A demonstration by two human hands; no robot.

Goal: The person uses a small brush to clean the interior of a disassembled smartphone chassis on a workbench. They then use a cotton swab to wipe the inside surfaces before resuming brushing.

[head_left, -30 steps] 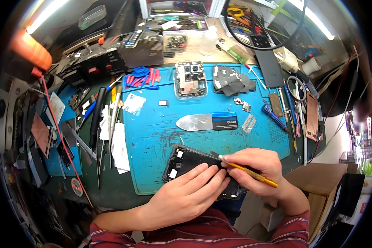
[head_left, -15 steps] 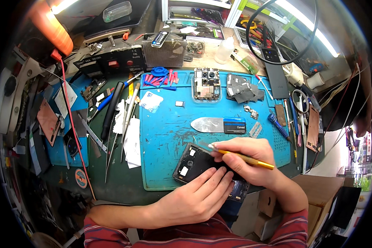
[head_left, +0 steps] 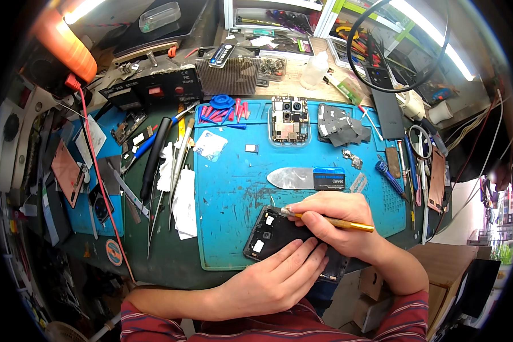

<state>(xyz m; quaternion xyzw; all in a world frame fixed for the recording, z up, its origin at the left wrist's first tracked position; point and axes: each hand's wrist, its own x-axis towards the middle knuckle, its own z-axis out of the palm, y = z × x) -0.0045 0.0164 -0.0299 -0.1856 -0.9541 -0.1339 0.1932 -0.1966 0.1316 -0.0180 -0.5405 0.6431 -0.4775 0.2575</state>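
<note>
An opened black phone frame [head_left: 266,235], with white patches at its left end, lies slanted at the mat's front edge. Across its face rests my left hand [head_left: 288,272], fingers long and close together, holding it down; the thumb is out of sight. My right hand [head_left: 339,221] is closed in a pen grip around a slim gold-handled tool [head_left: 347,224]. The tool's pale front end meets the frame's far long edge, though its exact tip is too small to make out. Just beyond lies a flat metal pry blade [head_left: 293,178] with a blue and black end.
On the blue mat [head_left: 222,199] stand a clear tray with a phone circuit board [head_left: 289,121], dark thin sheets [head_left: 342,124], pink-and-blue small parts [head_left: 225,109] and a blue screwdriver [head_left: 389,175]. Tweezers and a black-handled tool [head_left: 157,159] lie left. A red cable [head_left: 100,176] hangs across the left side.
The whole view has shifted slightly. The gold-handled tool has moved a little along the frame's far edge toward its left end; my left hand keeps its hold.
</note>
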